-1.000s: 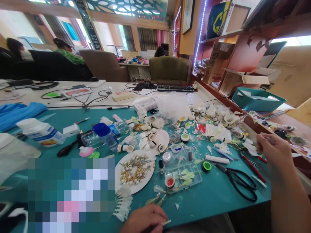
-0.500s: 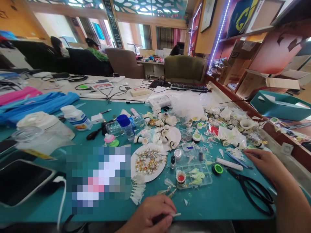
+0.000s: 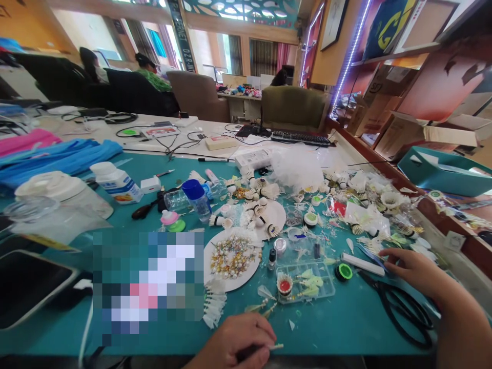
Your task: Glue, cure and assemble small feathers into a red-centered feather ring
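Observation:
Near the front edge of the green mat, my left hand (image 3: 242, 341) is closed on a small white stick (image 3: 277, 346) that pokes out past its fingertips. At the right, my right hand (image 3: 407, 266) reaches over the mat, its fingertips at the blue tweezers (image 3: 371, 256); whether they grip them is hard to tell. A white bar (image 3: 362, 264) and a green-topped round pot (image 3: 343, 272) lie left of that hand. Black scissors (image 3: 403, 307) rest below it. Between the hands sits a clear compartment box (image 3: 328, 282) with a red-filled shuttlecock piece (image 3: 285, 285).
A white plate (image 3: 246, 279) of beads, a small dark-capped bottle (image 3: 272, 260) and a blue-capped bottle (image 3: 198, 200) stand mid-mat. Shuttlecocks (image 3: 357, 182) and feathers pile up behind. At the left are a white bottle (image 3: 115, 182) and a dark-screened device (image 3: 31, 287). People sit far back.
My right hand has moved a little left and down to the tweezers, its fingers now drawn in at them. The left hand stays closed on the stick. The view has shifted slightly.

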Available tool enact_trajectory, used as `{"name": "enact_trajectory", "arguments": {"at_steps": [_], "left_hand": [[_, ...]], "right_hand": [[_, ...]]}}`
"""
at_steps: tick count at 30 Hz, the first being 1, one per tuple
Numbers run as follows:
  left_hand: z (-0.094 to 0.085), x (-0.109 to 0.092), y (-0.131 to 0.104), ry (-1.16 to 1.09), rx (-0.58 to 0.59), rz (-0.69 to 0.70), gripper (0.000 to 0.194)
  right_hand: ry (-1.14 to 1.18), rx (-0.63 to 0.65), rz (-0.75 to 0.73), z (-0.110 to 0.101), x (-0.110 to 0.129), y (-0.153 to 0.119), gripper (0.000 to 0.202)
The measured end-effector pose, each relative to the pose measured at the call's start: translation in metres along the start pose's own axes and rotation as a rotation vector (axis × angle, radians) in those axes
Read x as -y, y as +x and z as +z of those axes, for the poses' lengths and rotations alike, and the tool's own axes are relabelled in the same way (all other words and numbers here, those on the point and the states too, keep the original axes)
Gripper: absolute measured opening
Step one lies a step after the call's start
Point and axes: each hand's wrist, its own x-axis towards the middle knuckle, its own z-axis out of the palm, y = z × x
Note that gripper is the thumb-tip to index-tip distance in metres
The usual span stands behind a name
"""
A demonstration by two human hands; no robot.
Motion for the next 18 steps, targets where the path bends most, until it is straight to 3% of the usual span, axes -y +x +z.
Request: {"name": "enact_trajectory", "arguments": {"at_steps": [3, 5, 10, 18], "left_hand": [[-0.001, 0.000, -0.002, 0.009, 0.011, -0.044, 0.029], [-0.001, -0.001, -0.003, 0.020, 0.009, -0.061, 0.025], [0.003, 0.010, -0.002, -0.005, -0.028, 0.053, 0.022], [0.004, 0.018, -0.007, 0.016, -0.023, 0.070, 0.019]], "right_hand": [[0.004, -0.047, -0.034, 0.000, 0.001, -0.002, 0.035], [0.044, -0.156, -0.035, -0.001, 0.003, -0.001, 0.035], [0.311, -0.442, 0.065, 0.002, 0.013, 0.006, 0.036], [0.617, -0.602, 0.056, 0.010, 0.033, 0.010, 0.040]]}}
